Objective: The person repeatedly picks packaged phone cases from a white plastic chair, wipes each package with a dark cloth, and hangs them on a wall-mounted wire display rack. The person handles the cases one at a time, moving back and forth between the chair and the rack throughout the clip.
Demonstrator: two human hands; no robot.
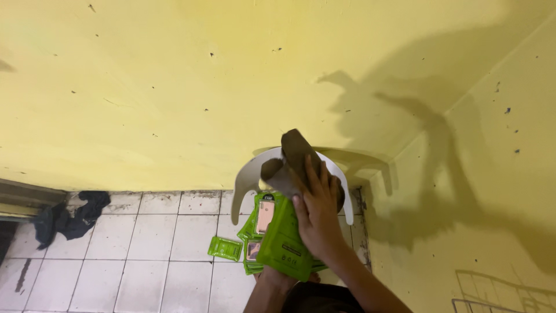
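The right hand [315, 217] lies flat, fingers spread, on top of a dark grey-brown cloth [295, 159] that is bunched and pushed up against the seat of a white plastic stool [246, 174]. The palm presses the cloth rather than pinching it, so the grip is open and flat, with the fingertips over the cloth's near edge. The stool stands in the far corner, where two yellow walls [145, 87] meet, and one of its white legs reaches down to the floor on the left.

The left hand [272, 278] is mostly hidden: only the wrist and forearm show, coming up from the near edge beneath a fanned stack of bright green packets [284, 243]. The stack seems to rest on or in that hand (the fingers are covered, so how they close cannot be told). Some packets have a clear window showing a pinkish phone case.

One more green packet [225, 248] lies by itself on the white tiled floor [145, 255], just left of the stack. Well to the left, near the wall's foot, a dark crumpled rag [69, 217] lies on the tiles. Large shadows of the arms fall on the right wall.
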